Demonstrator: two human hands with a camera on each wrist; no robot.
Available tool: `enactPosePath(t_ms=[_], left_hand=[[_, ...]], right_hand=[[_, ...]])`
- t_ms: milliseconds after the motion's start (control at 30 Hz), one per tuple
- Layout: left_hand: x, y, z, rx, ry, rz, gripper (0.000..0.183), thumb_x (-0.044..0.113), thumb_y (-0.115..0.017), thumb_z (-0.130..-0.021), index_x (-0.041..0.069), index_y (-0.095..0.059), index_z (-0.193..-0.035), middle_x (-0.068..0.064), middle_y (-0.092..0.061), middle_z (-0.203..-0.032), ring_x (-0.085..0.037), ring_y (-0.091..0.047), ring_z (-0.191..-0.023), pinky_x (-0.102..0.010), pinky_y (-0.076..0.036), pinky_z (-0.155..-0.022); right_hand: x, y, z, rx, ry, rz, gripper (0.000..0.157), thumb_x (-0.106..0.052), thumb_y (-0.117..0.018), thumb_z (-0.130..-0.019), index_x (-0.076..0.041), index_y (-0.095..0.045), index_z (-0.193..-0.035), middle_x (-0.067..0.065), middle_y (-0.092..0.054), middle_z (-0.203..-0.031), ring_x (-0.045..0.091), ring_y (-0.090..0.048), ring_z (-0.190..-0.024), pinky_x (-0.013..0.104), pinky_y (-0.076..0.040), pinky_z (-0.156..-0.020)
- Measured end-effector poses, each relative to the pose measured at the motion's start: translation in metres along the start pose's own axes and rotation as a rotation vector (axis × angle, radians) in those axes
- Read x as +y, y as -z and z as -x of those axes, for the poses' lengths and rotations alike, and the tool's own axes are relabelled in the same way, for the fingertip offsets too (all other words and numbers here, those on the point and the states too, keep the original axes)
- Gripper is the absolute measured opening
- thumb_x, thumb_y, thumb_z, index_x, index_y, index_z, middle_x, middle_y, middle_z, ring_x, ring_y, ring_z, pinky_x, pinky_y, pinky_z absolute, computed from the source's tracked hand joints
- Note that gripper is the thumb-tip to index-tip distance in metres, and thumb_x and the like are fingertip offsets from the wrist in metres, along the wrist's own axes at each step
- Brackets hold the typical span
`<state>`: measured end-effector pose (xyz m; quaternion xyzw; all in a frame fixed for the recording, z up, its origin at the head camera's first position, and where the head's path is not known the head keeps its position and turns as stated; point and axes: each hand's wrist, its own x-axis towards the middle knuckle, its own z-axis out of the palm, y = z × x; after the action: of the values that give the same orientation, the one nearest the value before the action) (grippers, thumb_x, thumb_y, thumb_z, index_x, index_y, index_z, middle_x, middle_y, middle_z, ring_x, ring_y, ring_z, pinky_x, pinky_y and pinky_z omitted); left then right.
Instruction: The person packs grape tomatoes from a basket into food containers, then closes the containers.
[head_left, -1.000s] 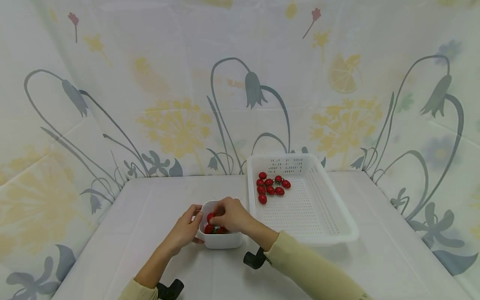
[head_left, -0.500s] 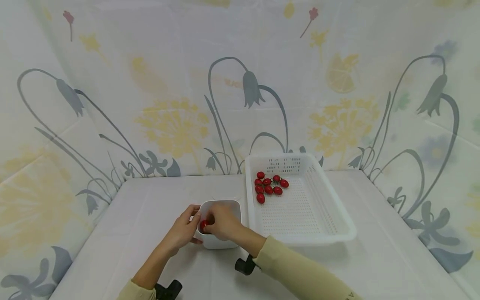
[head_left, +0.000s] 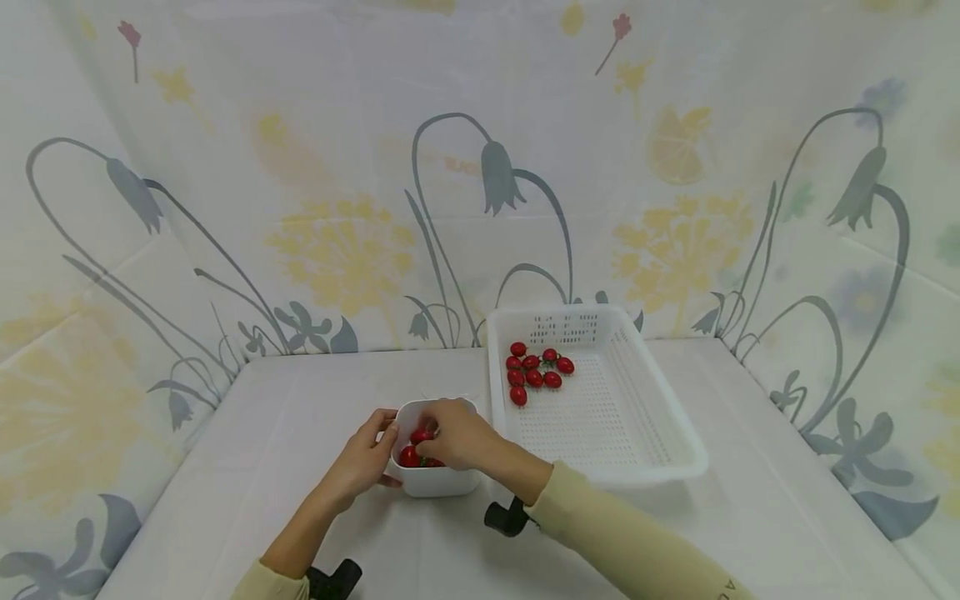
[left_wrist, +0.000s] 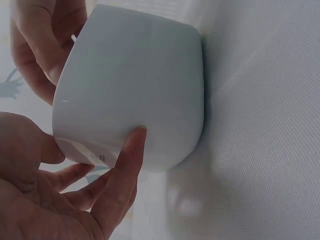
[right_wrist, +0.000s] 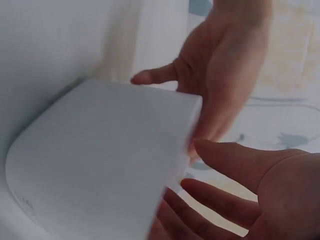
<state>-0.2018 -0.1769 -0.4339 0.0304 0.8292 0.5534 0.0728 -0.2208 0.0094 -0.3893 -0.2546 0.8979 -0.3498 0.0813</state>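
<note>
In the head view, a small white square-sided container stands on the table with several red cherry tomatoes inside. My left hand grips its left side, the thumb at the rim; the left wrist view shows a finger pressed along the outer wall. My right hand reaches over the rim from the right, its fingertips down among the tomatoes. In the right wrist view, the thumb and fingers are spaced apart right at the opening. I cannot tell whether they pinch a tomato.
A large white perforated basket stands to the right of the container. Several more cherry tomatoes lie in its back left corner. A white cloth covers the table, and a flower-printed sheet hangs behind it.
My right hand dipped deeper into the container and toward the left, then came partly back up and right, uncovering more tomatoes. My left hand keeps its hold on the container.
</note>
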Motion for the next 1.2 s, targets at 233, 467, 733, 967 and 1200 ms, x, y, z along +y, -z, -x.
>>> enactPosePath(t_ms=[233, 467, 733, 967, 1200], left_hand=[[-0.002, 0.001, -0.001, 0.003, 0.003, -0.003, 0.033, 0.017, -0.044, -0.11, 0.004, -0.047, -0.141, -0.024, -0.049, -0.142, -0.041, -0.06, -0.115, -0.043, -0.064, -0.061], [-0.002, 0.002, 0.0, 0.008, 0.013, -0.009, 0.035, 0.017, -0.044, -0.11, 0.004, -0.046, -0.142, -0.025, -0.048, -0.143, -0.045, -0.057, -0.12, -0.042, -0.064, -0.061], [-0.003, 0.001, 0.0, 0.009, 0.013, -0.003, 0.036, 0.019, -0.044, -0.11, 0.004, -0.046, -0.142, -0.024, -0.048, -0.144, -0.043, -0.058, -0.118, -0.042, -0.064, -0.061], [-0.003, 0.0, -0.001, 0.011, 0.013, -0.008, 0.036, 0.019, -0.045, -0.11, 0.004, -0.046, -0.143, -0.024, -0.047, -0.145, -0.042, -0.058, -0.118, -0.042, -0.064, -0.061], [-0.001, 0.0, -0.001, 0.02, 0.014, -0.007, 0.035, 0.018, -0.044, -0.11, 0.004, -0.047, -0.142, -0.024, -0.048, -0.144, -0.043, -0.058, -0.117, -0.042, -0.064, -0.061]], right_hand=[[0.002, 0.027, 0.009, -0.05, 0.014, -0.023, 0.031, -0.015, -0.075, -0.092, 0.001, -0.07, -0.118, 0.017, -0.071, -0.113, 0.029, -0.068, -0.1, 0.037, -0.061, -0.081], [0.01, 0.052, 0.018, -0.1, 0.048, -0.037, 0.034, -0.019, -0.074, -0.093, -0.001, -0.069, -0.121, 0.015, -0.07, -0.119, 0.033, -0.066, -0.111, 0.041, -0.06, -0.088], [0.031, 0.081, 0.026, -0.113, 0.098, -0.02, 0.038, -0.024, -0.074, -0.094, -0.004, -0.067, -0.125, 0.012, -0.069, -0.124, 0.031, -0.064, -0.116, 0.042, -0.058, -0.095], [0.061, 0.109, 0.026, -0.048, 0.153, 0.105, 0.039, -0.021, -0.074, -0.094, -0.003, -0.066, -0.127, 0.008, -0.069, -0.119, 0.023, -0.064, -0.106, 0.043, -0.057, -0.094], [0.096, 0.129, 0.017, 0.014, 0.119, 0.173, 0.034, -0.017, -0.073, -0.094, -0.001, -0.066, -0.124, 0.012, -0.069, -0.119, 0.031, -0.064, -0.109, 0.046, -0.057, -0.094]])
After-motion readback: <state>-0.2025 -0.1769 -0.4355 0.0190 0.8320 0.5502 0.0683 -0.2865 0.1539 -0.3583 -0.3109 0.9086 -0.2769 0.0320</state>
